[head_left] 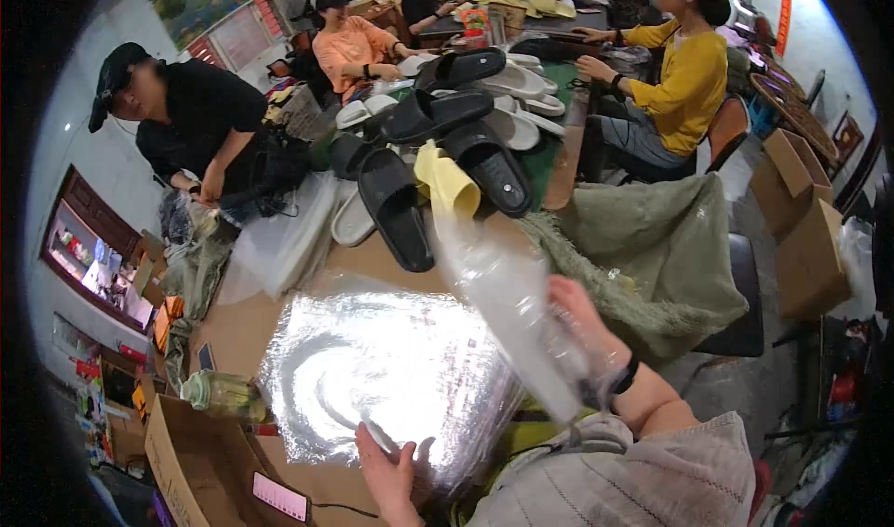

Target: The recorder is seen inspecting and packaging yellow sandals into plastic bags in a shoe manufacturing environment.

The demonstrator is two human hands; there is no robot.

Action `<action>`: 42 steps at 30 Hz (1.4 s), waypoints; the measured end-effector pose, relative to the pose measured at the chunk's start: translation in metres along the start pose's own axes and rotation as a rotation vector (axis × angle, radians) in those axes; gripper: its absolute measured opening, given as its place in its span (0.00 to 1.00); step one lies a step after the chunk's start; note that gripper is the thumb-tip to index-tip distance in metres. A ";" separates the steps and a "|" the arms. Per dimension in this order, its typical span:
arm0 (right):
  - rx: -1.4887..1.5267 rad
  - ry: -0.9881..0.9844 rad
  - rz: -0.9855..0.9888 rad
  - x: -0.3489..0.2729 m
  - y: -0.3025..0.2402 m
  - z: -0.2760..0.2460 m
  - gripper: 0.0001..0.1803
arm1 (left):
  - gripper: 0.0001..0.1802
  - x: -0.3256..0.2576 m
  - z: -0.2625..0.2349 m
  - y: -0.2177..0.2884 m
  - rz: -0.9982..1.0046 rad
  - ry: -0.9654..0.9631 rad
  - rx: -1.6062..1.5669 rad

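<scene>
My left hand (386,476) is over the near edge of a stack of shiny clear plastic bags (391,359), fingers stretched and thumb apart. My right hand (591,331) grips a clear plastic bag with a long whitish shape inside, probably a slipper (507,294); motion blurs it, and it partly hides the fingers. Just beyond its far end lies a pale yellow slipper (447,178). Behind that, black slippers (396,210) and white slippers (517,80) are heaped on the table.
A green woven sack (652,257) lies at the right. Near left are a glass jar (223,395), an open cardboard box (186,452) and a lit phone (279,497). Clear plastic sheets (279,238) lie at the left edge. Several other people sit or stand around the table.
</scene>
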State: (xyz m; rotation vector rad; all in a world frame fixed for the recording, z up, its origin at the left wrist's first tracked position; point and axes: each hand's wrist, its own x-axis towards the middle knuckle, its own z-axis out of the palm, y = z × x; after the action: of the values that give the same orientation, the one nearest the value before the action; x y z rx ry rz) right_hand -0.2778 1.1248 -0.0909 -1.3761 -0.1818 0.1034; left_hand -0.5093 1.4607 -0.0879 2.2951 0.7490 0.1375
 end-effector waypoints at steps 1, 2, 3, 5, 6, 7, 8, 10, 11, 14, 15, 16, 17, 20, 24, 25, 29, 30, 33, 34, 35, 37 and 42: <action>0.379 0.195 0.059 -0.008 0.008 -0.019 0.15 | 0.55 0.002 0.002 0.002 0.024 -0.003 0.078; 0.421 0.161 0.118 -0.010 -0.011 -0.032 0.18 | 0.55 0.002 0.003 0.001 0.037 0.003 0.163; 0.323 0.220 -0.101 -0.019 -0.027 -0.035 0.20 | 0.56 0.003 0.003 0.001 0.030 0.003 0.217; 0.464 0.379 0.004 -0.017 -0.030 -0.073 0.22 | 0.54 0.003 0.007 0.008 0.047 -0.010 0.253; 0.604 0.388 0.026 -0.014 -0.039 -0.075 0.22 | 0.52 0.002 0.007 0.008 0.048 -0.001 0.302; 0.636 0.495 0.062 -0.005 -0.030 -0.089 0.22 | 0.52 0.001 0.006 0.008 0.045 0.001 0.301; 0.670 0.597 0.101 0.007 -0.005 -0.110 0.22 | 0.53 0.000 0.004 0.007 0.031 0.006 0.316; 0.639 0.700 -0.034 0.024 0.081 -0.182 0.20 | 0.53 0.000 0.002 0.005 0.015 0.016 0.319; 0.638 0.733 -0.125 0.026 0.129 -0.223 0.20 | 0.54 0.001 0.004 0.005 0.037 -0.005 0.292; 0.523 0.952 0.359 0.020 0.205 -0.208 0.14 | 0.54 -0.005 -0.009 -0.004 -0.016 0.019 0.312; 0.616 0.963 0.150 -0.019 0.211 -0.323 0.13 | 0.54 0.013 0.019 0.014 0.098 -0.094 0.205; 0.531 0.995 0.374 -0.002 0.231 -0.247 0.17 | 0.54 0.002 0.007 0.002 0.007 -0.013 0.272; 0.717 1.058 0.424 0.003 0.226 -0.233 0.18 | 0.54 0.000 0.006 0.000 0.022 -0.023 0.267; -0.098 0.826 0.188 0.021 0.197 -0.202 0.15 | 0.59 0.003 0.004 0.000 0.028 -0.053 0.278; -0.233 0.464 -0.242 0.069 0.073 -0.074 0.12 | 0.62 -0.004 0.002 0.001 -0.007 -0.055 0.262; -0.338 0.336 -0.247 0.079 0.049 -0.058 0.10 | 0.62 -0.001 0.005 0.003 0.006 -0.059 0.278; -0.073 -0.173 -0.082 0.114 -0.005 0.045 0.14 | 0.62 -0.001 0.008 0.000 0.034 -0.021 0.292; 0.040 -0.219 0.020 0.122 -0.007 0.070 0.19 | 0.62 -0.001 0.009 -0.002 0.020 -0.008 0.290; -0.289 -0.224 0.103 0.159 0.004 0.121 0.39 | 0.63 -0.003 0.009 -0.004 0.062 0.019 0.315; -0.457 -0.225 0.211 0.167 0.001 0.134 0.43 | 0.62 -0.003 0.006 -0.002 0.049 0.008 0.289; -0.453 -0.228 0.205 0.177 0.014 0.138 0.43 | 0.62 -0.002 0.005 0.001 0.047 -0.009 0.262; -0.692 -0.131 -0.122 0.199 0.039 0.148 0.49 | 0.62 -0.002 0.004 0.005 0.043 -0.021 0.253; -1.021 -0.170 -0.010 0.202 0.049 0.178 0.52 | 0.63 -0.002 0.008 0.001 0.037 -0.024 0.309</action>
State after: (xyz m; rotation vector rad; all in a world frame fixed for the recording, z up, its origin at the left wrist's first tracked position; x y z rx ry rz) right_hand -0.1120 1.3425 -0.0923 -2.3849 -0.4181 0.1248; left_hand -0.5082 1.4540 -0.0925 2.5986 0.7594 0.0104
